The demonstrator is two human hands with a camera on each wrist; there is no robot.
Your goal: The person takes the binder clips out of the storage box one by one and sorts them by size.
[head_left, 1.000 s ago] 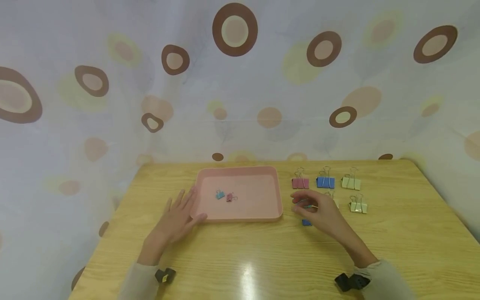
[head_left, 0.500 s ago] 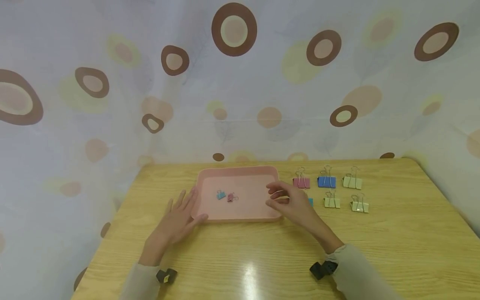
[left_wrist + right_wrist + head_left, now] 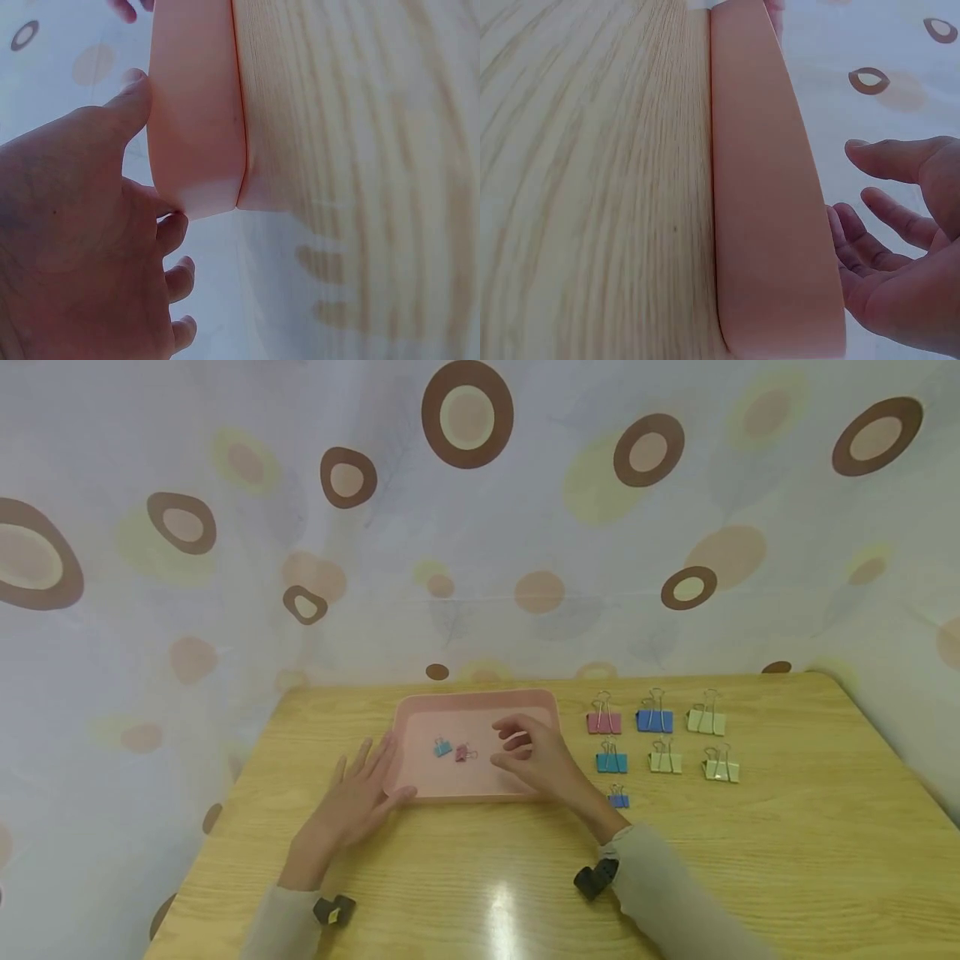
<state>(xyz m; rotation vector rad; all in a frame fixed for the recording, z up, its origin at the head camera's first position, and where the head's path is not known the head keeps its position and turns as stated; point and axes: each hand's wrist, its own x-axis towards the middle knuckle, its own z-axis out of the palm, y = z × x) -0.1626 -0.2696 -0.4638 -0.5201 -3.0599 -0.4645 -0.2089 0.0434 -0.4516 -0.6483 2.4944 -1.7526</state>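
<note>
A shallow pink tray [image 3: 480, 798] lies on the table with a small teal binder clip [image 3: 442, 748] and a small pink binder clip [image 3: 462, 753] inside. My left hand [image 3: 348, 806] rests against the tray's left side, fingers mostly straight. In the left wrist view, that hand's thumb [image 3: 133, 101] touches the front rim. Over the tray's right half hovers my right hand [image 3: 536, 758], to the right of the pink clip. The right wrist view shows its thumb [image 3: 885, 159] apart from the loosely bent fingers, and nothing is seen between them.
Right of the tray, several binder clips stand in rows: pink [image 3: 604, 722], blue [image 3: 655, 721] and pale yellow [image 3: 707, 722] behind, teal [image 3: 612, 763] and two pale yellow ones before them, a small blue one [image 3: 618, 801] in front. A patterned curtain [image 3: 540, 635] hangs behind the table.
My right hand has moved left from beside the small blue clip to over the tray, uncovering the teal and small blue clips. My left hand has stayed at the tray's side.
</note>
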